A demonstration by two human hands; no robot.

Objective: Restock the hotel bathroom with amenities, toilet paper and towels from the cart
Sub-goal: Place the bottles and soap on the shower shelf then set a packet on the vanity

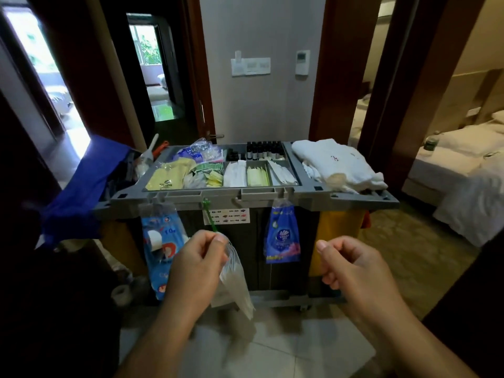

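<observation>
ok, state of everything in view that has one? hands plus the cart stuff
left hand: pinching clear packets
clear packets: dangling below the left hand
right hand: fingers curled, holding nothing
towels: folded, piled on the right end of the cart top
small bottles: upright, packed in a rear cart compartment
toilet roll bag: hanging from cart front, left
blue pack: hanging from cart front

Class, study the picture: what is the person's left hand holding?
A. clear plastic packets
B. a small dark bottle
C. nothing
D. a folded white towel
A: the left hand pinches the top of some clear plastic packets, which hang down in front of the cart; the white towels lie on the cart's top.
</observation>
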